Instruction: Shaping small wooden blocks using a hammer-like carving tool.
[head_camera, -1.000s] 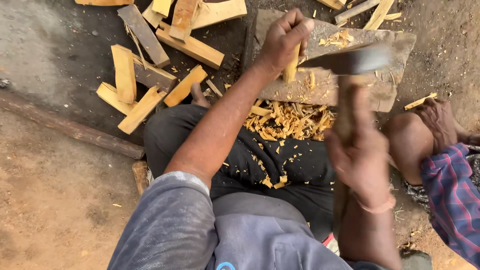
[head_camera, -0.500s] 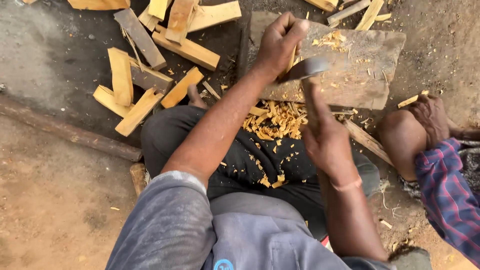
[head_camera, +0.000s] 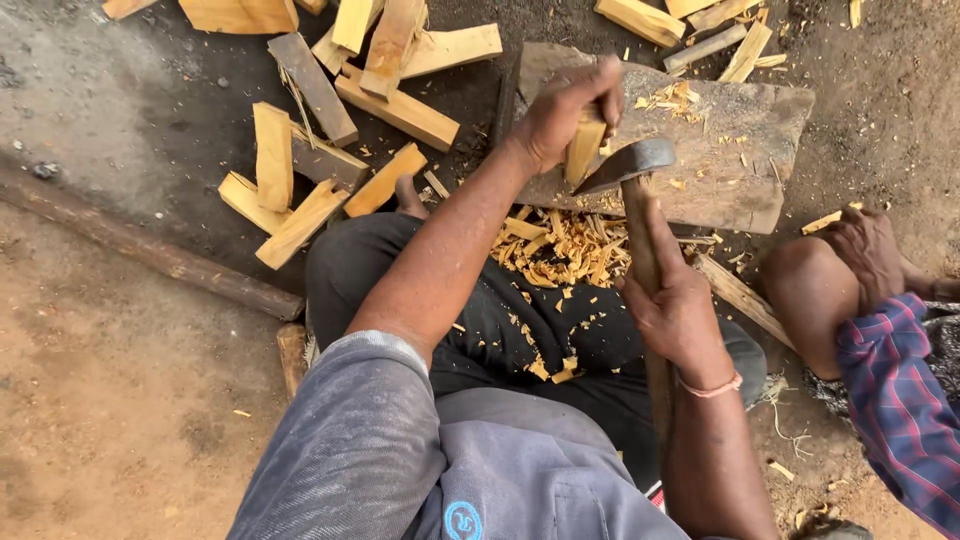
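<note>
Nearest, the person's grey sleeves fill the bottom of the view and dark trousers (head_camera: 520, 330) stretch across the lap, dusted with yellow wood shavings (head_camera: 565, 250) that have dropped off the edge of the chopping block (head_camera: 740, 150). That block is a flat, worn slab lying on the ground just past the knees, low and close enough for both arms to reach it while seated.

Rising from the lap, the right hand (head_camera: 680, 310) is closed fully round the wooden handle of a hatchet (head_camera: 630, 165), thumb lying up along the shaft, wrist bent so the handle slants away and the dark metal head meets the work. A pale band sits at that wrist. The grip is set fairly high on the handle, which looks suited to short, controlled cuts.

Farther out, the left arm runs nearly straight, and the left hand (head_camera: 565, 115) is wrapped tight on the top of a small yellow wood piece (head_camera: 585, 150), standing it on end on the block. Fingers stay at the upper end, above the blade, which touches the piece's side lower down.

Off to the right, another person's bare knee and hand (head_camera: 865, 250) rest near a checked sleeve, apart from the work.

Beyond the block, split yellow wood billets (head_camera: 400, 110) lie scattered on dark ground, and a long pole (head_camera: 150, 250) lies at the left.
</note>
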